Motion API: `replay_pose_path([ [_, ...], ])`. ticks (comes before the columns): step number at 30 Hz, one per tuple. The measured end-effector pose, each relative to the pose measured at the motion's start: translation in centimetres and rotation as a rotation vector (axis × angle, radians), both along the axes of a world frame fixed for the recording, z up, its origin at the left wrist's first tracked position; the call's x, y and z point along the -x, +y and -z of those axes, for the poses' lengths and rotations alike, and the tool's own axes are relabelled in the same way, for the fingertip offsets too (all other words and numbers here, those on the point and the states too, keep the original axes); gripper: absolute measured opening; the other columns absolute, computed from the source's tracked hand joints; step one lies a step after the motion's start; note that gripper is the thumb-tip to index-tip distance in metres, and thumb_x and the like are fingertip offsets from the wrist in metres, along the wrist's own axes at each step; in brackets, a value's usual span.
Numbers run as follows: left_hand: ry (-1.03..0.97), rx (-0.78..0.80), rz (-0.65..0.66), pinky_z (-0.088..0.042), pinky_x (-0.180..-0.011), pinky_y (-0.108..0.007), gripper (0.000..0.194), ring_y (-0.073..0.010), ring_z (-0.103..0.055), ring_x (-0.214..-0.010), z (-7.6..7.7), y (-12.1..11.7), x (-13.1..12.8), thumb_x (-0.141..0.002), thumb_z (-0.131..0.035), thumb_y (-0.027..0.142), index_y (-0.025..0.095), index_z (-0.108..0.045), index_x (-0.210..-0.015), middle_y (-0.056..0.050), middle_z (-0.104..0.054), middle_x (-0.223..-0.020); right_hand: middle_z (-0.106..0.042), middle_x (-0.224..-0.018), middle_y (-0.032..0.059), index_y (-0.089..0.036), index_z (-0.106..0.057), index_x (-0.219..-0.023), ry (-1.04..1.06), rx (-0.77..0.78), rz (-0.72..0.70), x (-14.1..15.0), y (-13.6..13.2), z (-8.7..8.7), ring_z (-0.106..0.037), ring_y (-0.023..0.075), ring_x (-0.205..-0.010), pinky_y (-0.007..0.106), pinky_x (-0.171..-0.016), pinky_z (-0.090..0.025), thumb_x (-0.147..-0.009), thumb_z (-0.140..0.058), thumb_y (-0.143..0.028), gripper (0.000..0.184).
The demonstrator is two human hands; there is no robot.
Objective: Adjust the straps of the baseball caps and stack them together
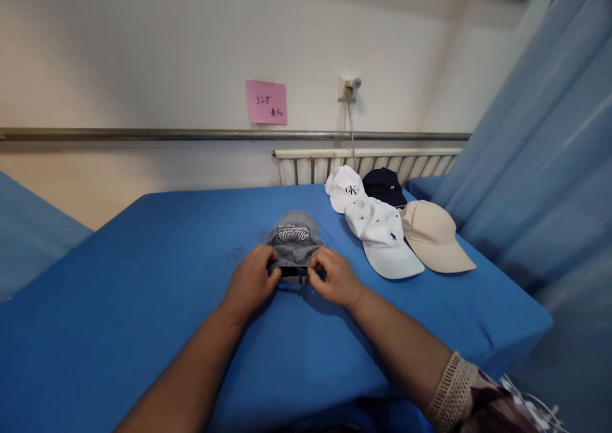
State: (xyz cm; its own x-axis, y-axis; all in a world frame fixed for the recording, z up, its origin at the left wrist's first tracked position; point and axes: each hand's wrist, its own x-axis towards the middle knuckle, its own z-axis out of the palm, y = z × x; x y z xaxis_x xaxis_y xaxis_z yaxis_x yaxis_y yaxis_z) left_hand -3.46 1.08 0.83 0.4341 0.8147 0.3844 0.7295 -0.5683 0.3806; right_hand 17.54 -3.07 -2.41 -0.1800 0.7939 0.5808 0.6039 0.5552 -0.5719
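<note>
A grey baseball cap (pixel 292 226) with white lettering lies in the middle of the blue-covered table, its back opening and adjuster strap (pixel 292 280) facing me. My left hand (pixel 253 277) pinches the cap's edge at the left of the opening. On the other side, my right hand (pixel 337 277) grips the edge at the right of the opening, thumb and fingers closed on the fabric. The brim is hidden behind the crown.
To the right lie a white cap (pixel 344 184), a dark navy cap (pixel 384 186), a pale cap with a small logo (pixel 382 229) and a beige cap (pixel 433 232). A blue curtain (pixel 540 133) hangs at right. Behind the blue sheet (pixel 143 280) is a wall rail (pixel 191 134).
</note>
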Motion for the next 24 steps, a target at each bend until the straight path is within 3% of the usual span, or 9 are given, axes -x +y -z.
replay_pose_path([
  [2,-0.095,0.013,0.065,-0.046,-0.076,-0.033,0.012,-0.0212,-0.058,-0.082,-0.9,-0.4,0.1,-0.069,-0.052,0.016,0.021,-0.054,-0.079,-0.004,-0.062,-0.086,-0.059,-0.080,0.0034,-0.022,-0.050,-0.078,0.031,-0.075,-0.031,-0.2,-0.4,-0.6,-0.055,0.0180,-0.076,0.031,-0.073,-0.042,-0.079,-0.053,-0.016,0.006],
  [5,-0.161,0.293,0.266,-0.048,-0.067,-0.029,0.005,-0.0176,-0.059,-0.073,-1.3,-0.5,0.5,-0.073,-0.056,0.022,0.020,-0.058,-0.077,-0.002,-0.064,-0.080,-0.059,-0.078,0.0034,-0.023,-0.050,-0.078,0.002,-0.108,-0.104,-0.3,-1.0,-0.9,-0.054,0.0185,-0.074,0.032,-0.072,-0.042,-0.078,-0.052,-0.017,0.006],
  [7,-0.257,0.416,0.248,-0.047,-0.060,-0.027,0.014,-0.0160,-0.058,-0.066,-1.0,-0.1,0.9,-0.079,-0.058,0.032,0.019,-0.061,-0.082,-0.001,-0.064,-0.074,-0.059,-0.077,0.0031,-0.023,-0.051,-0.079,-0.044,-0.111,-0.157,0.0,-1.3,-1.0,-0.054,0.0184,-0.072,0.032,-0.070,-0.042,-0.078,-0.052,-0.018,0.005],
  [10,-0.340,0.329,0.112,-0.049,-0.064,-0.029,0.026,-0.0169,-0.061,-0.068,0.0,0.8,1.1,-0.083,-0.058,0.041,0.018,-0.064,-0.094,-0.003,-0.066,-0.079,-0.060,-0.078,0.0035,-0.023,-0.052,-0.079,-0.147,-0.132,-0.246,1.0,-1.8,-0.9,-0.053,0.0179,-0.071,0.031,-0.070,-0.042,-0.078,-0.051,-0.018,0.005],
  [13,-0.125,0.254,0.127,-0.050,-0.076,-0.032,0.031,-0.0197,-0.063,-0.081,0.8,1.2,0.7,-0.085,-0.056,0.041,0.020,-0.065,-0.106,-0.006,-0.070,-0.094,-0.060,-0.074,0.0038,-0.022,-0.053,-0.076,-0.291,-0.193,-0.339,2.4,-2.3,-0.6,-0.052,0.0174,-0.069,0.031,-0.068,-0.042,-0.078,-0.051,-0.019,0.003],
  [17,0.251,0.256,0.145,-0.047,-0.075,-0.034,0.019,-0.0231,-0.063,-0.085,1.3,0.7,-0.2,-0.084,-0.057,0.034,0.019,-0.067,-0.092,-0.007,-0.069,-0.092,-0.058,-0.069,0.0028,-0.021,-0.052,-0.072,-0.367,-0.275,-0.429,3.7,-2.6,0.1,-0.049,0.0162,-0.064,0.030,-0.063,-0.041,-0.079,-0.052,-0.023,0.008],
  [20,0.353,0.245,0.143,-0.046,-0.074,-0.034,0.013,-0.0241,-0.062,-0.085,1.2,0.1,-0.6,-0.083,-0.055,0.027,0.019,-0.065,-0.085,-0.009,-0.067,-0.093,-0.060,-0.073,0.0024,-0.021,-0.052,-0.077,-0.257,-0.221,-0.399,3.4,-2.3,0.4,-0.052,0.0155,-0.067,0.028,-0.062,-0.041,-0.083,-0.051,-0.023,0.007],
  [24,0.436,0.262,0.113,-0.046,-0.073,-0.034,0.012,-0.0252,-0.062,-0.083,0.7,-0.3,-1.0,-0.081,-0.051,0.021,0.018,-0.062,-0.084,-0.010,-0.066,-0.091,-0.060,-0.077,0.0023,-0.020,-0.053,-0.078,0.036,-0.091,-0.219,1.8,-1.1,0.5,-0.055,0.0144,-0.071,0.026,-0.066,-0.043,-0.087,-0.050,-0.021,0.010],
])
